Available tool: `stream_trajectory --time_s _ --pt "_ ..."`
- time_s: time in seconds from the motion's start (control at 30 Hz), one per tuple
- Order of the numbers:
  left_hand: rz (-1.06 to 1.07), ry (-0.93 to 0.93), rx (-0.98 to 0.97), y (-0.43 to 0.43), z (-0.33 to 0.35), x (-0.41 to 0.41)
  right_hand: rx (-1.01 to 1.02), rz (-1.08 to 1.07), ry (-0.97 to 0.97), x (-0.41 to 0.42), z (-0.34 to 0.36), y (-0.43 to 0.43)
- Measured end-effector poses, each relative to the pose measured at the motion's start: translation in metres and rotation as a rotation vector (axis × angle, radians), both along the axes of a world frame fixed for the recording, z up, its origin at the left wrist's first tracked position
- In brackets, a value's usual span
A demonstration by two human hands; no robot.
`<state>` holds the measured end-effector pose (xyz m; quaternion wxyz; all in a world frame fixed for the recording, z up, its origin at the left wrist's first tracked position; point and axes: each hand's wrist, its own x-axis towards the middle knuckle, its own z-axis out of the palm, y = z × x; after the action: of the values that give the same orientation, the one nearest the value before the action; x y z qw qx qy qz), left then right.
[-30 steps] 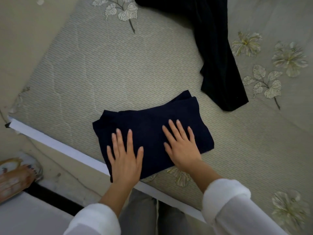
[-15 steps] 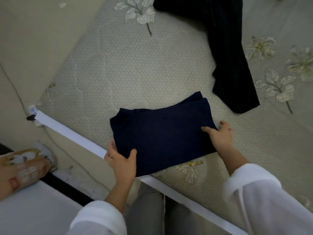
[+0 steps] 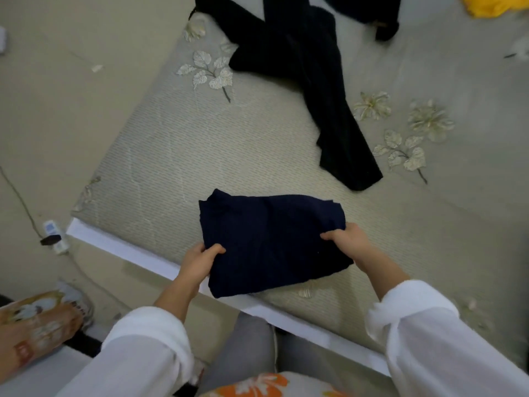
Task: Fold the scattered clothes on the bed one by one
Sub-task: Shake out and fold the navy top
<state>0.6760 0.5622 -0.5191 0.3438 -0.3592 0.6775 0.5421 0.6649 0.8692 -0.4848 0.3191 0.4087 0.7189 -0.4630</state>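
Flattened palms of a second ago are giving way to a two-handed hold: my left hand point(image 3: 200, 262) and right hand point(image 3: 347, 242) are now gripping the folded navy garment point(image 3: 272, 242) at its opposite ends. On the left, my thumb is lying across the top of the near-left corner while my fingers are curling underneath. On the right, my fingers are closing tight into the fabric and bunching the edge into creases. Neither hand is holding anything else.

The garment is sitting at the near side of the bed point(image 3: 200, 156), squared into a thick rectangle, its near corner overlapping the white strip point(image 3: 128, 247) that is running along the mattress edge. Whether it is resting on the cover or riding just above it, I cannot tell.

Bare patterned mattress is stretching out to the left of the bundle and beyond it. Farther back, a black garment point(image 3: 315, 90) is sprawling unfolded, one long limb pointing toward me, its tip near the bundle's far right corner but apart from it. At the top edge, another dark garment point(image 3: 366, 10) and a yellow cloth point(image 3: 492, 5) are lying well away.

Left of the bed, the floor point(image 3: 71, 81) is showing a power strip point(image 3: 54, 236) beside the mattress corner. My white sleeves point(image 3: 148, 348) are filling the foreground.
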Motion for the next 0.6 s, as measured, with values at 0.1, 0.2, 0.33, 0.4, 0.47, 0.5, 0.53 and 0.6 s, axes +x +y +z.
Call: stream_trajectory --time_s 0.1,0.2,0.33,0.4,0.47,0.5,0.53,0.6 --pt "-0.097 0.033 0.030 0.017 0.021 -0.008 0.023 -0.077 0.032 0.030 0.030 0.020" --pt "-0.170 0.055 0.100 0.046 0.044 -0.015 0.042 -0.230 0.074 0.068 0.063 0.047" --pt "-0.353 0.108 0.141 0.105 0.074 -0.028 0.043 -0.424 0.166 0.122 0.104 0.090" --pt "-0.458 0.147 0.151 0.143 0.090 -0.034 0.028 -0.513 0.210 0.151 0.123 0.112" --pt "-0.563 0.207 0.160 0.188 0.107 -0.034 0.017 -0.597 0.235 0.180 0.139 0.135" --pt "-0.608 0.239 0.170 0.210 0.115 -0.032 0.013 -0.636 0.248 0.193 0.145 0.146" --pt "-0.652 0.263 0.184 0.233 0.122 -0.028 0.011 -0.676 0.265 0.207 0.152 0.159" --pt "-0.735 0.296 0.218 0.280 0.136 -0.018 0.016 -0.753 0.313 0.234 0.164 0.186"
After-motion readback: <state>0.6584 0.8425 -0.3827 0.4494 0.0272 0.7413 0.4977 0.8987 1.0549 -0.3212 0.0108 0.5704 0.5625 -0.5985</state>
